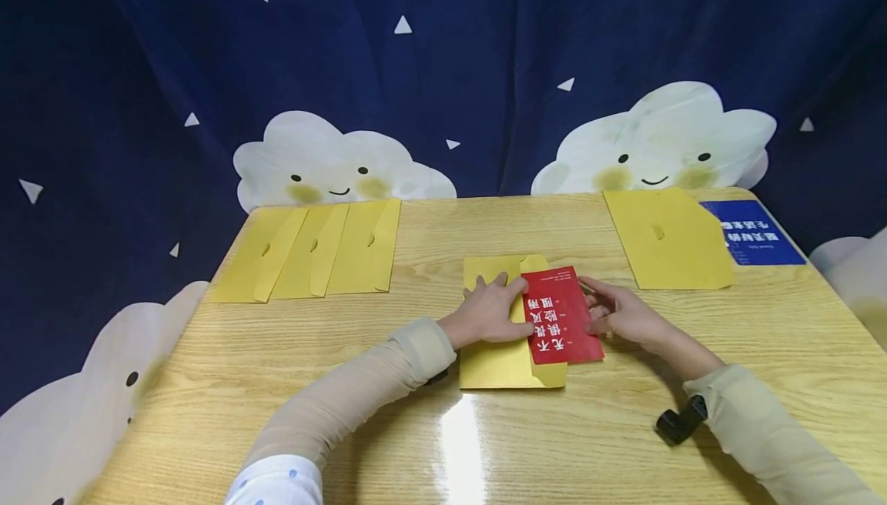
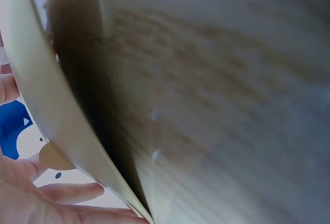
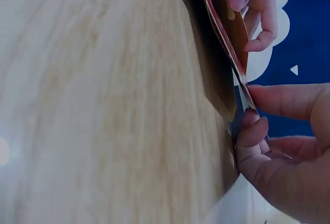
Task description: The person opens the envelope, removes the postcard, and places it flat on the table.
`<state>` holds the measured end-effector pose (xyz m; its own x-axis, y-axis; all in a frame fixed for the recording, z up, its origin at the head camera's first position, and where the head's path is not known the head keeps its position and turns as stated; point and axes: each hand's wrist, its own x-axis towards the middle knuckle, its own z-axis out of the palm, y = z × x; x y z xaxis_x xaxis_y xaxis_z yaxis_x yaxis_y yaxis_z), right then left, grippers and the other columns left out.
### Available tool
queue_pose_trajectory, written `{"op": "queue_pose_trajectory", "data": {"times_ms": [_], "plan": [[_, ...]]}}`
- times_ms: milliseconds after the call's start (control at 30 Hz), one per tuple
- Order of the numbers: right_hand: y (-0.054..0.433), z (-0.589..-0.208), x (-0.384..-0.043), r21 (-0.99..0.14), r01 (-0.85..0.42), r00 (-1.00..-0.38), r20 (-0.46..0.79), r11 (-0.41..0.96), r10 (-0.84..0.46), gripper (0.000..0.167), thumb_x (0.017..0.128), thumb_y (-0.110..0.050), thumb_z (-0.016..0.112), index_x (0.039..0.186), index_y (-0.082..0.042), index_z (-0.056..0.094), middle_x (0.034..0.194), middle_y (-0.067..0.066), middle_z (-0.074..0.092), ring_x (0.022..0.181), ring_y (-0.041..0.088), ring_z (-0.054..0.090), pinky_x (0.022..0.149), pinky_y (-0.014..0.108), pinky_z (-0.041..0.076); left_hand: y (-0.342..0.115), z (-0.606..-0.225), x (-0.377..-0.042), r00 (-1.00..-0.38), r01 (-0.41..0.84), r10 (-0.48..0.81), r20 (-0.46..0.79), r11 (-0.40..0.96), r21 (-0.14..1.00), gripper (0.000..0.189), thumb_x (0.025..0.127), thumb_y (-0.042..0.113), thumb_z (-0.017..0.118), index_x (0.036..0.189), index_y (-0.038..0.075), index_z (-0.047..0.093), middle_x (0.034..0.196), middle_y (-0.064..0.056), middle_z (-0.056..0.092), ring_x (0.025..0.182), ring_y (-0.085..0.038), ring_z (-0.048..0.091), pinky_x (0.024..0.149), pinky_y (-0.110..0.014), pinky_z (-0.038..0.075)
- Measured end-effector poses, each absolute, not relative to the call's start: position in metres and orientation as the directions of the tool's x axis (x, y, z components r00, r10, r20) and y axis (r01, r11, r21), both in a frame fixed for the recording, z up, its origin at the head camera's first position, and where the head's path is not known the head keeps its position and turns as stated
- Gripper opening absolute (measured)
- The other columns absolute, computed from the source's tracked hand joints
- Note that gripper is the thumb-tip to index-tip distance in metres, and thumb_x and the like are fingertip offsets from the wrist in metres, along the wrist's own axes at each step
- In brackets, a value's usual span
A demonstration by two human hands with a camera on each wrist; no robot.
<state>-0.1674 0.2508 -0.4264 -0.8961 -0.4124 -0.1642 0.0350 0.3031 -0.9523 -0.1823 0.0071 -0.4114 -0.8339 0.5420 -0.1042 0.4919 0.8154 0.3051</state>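
A yellow envelope (image 1: 488,366) lies on the wooden table in front of me. My left hand (image 1: 490,312) rests on it with fingers spread, its thumb beside the left edge of a red card (image 1: 570,316). White characters are printed on this card, which overlaps the envelope's right side. My right hand (image 1: 627,319) pinches the card's right edge; in the right wrist view the thumb and fingers (image 3: 281,100) meet at that edge. Red shows there between layers of the envelope, but how far the card reaches inside is hidden. The left wrist view shows the envelope's edge (image 2: 62,110) close up.
Several yellow envelopes (image 1: 360,251) overlap in a row at the back left. Another yellow envelope (image 1: 675,247) lies at the back right, partly over a blue card (image 1: 758,235). A dark blue curtain (image 1: 485,66) with clouds hangs behind the table (image 1: 229,382).
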Motion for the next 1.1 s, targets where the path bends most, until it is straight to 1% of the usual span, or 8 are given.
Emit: {"op": "queue_pose_trajectory", "data": {"times_ms": [167,300,433,567,767,867,1000,1100], "plan": [[0.256,-0.425,-0.166,-0.95,0.099,-0.905,-0.209,0.296,-0.369,0.076,0.073,0.01,0.059,0.136,0.018,0.017,0.094,0.017,0.051,0.077,0.011,0.051,0.059,0.023,0.048,0.007,-0.412,-0.182,-0.834,0.49,0.542,-0.101,0.812,0.316,0.047,0.078,0.05,0.059,0.115,0.024,0.044,0.111,-0.009,0.05,0.101,-0.044,0.051,0.077,-0.065,0.039],[0.259,-0.424,-0.164,-0.938,0.116,-0.915,-0.229,0.326,-0.333,0.067,0.076,0.009,0.056,0.133,0.019,0.023,0.095,0.016,0.051,0.077,0.011,0.053,0.062,0.024,0.049,0.007,-0.411,-0.182,-0.833,0.492,0.545,-0.097,0.808,0.323,0.049,0.077,0.05,0.059,0.117,0.025,0.045,0.111,-0.009,0.05,0.099,-0.043,0.051,0.076,-0.065,0.039],[0.263,-0.425,-0.161,-0.929,0.119,-0.926,-0.232,0.351,-0.299,0.061,0.078,0.007,0.056,0.131,0.019,0.029,0.097,0.019,0.051,0.078,0.011,0.055,0.063,0.027,0.051,0.007,-0.41,-0.18,-0.83,0.49,0.545,-0.118,0.814,0.312,0.056,0.078,0.051,0.058,0.125,0.025,0.044,0.122,-0.013,0.048,0.107,-0.049,0.046,0.079,-0.066,0.037],[0.266,-0.425,-0.158,-0.925,0.12,-0.937,-0.225,0.359,-0.267,0.058,0.077,0.008,0.058,0.128,0.018,0.034,0.094,0.018,0.054,0.077,0.01,0.055,0.064,0.027,0.051,0.007,-0.408,-0.18,-0.824,0.486,0.545,-0.156,0.821,0.3,0.059,0.079,0.052,0.057,0.129,0.024,0.044,0.134,-0.017,0.041,0.116,-0.056,0.035,0.083,-0.068,0.033],[0.272,-0.424,-0.156,-0.915,0.142,-0.938,-0.245,0.377,-0.243,0.058,0.079,0.005,0.059,0.128,0.018,0.033,0.087,0.011,0.058,0.074,0.009,0.056,0.063,0.026,0.051,0.007,-0.406,-0.179,-0.807,0.493,0.551,-0.212,0.826,0.271,0.06,0.081,0.051,0.056,0.134,0.022,0.045,0.142,-0.02,0.032,0.12,-0.058,0.026,0.086,-0.068,0.03],[0.274,-0.423,-0.154,-0.922,0.159,-0.931,-0.259,0.352,-0.258,0.057,0.081,0.005,0.057,0.129,0.019,0.03,0.084,0.009,0.059,0.072,0.01,0.058,0.063,0.027,0.051,0.007,-0.405,-0.179,-0.797,0.503,0.552,-0.246,0.831,0.237,0.06,0.082,0.05,0.055,0.136,0.023,0.045,0.144,-0.019,0.028,0.121,-0.058,0.024,0.087,-0.067,0.031],[0.278,-0.422,-0.152,-0.937,0.188,-0.92,-0.274,0.296,-0.282,0.058,0.083,0.005,0.056,0.13,0.019,0.026,0.084,0.008,0.06,0.073,0.011,0.06,0.065,0.028,0.052,0.007,-0.407,-0.179,-0.783,0.522,0.554,-0.284,0.832,0.185,0.062,0.083,0.051,0.055,0.138,0.027,0.041,0.146,-0.017,0.025,0.123,-0.056,0.022,0.09,-0.065,0.031],[0.281,-0.421,-0.15,-0.94,0.205,-0.916,-0.282,0.272,-0.285,0.06,0.083,0.005,0.056,0.132,0.018,0.024,0.085,0.007,0.06,0.075,0.012,0.062,0.067,0.029,0.053,0.006,-0.408,-0.178,-0.777,0.532,0.555,-0.297,0.831,0.161,0.066,0.083,0.052,0.055,0.141,0.028,0.035,0.147,-0.016,0.023,0.125,-0.055,0.021,0.092,-0.063,0.03]]}}
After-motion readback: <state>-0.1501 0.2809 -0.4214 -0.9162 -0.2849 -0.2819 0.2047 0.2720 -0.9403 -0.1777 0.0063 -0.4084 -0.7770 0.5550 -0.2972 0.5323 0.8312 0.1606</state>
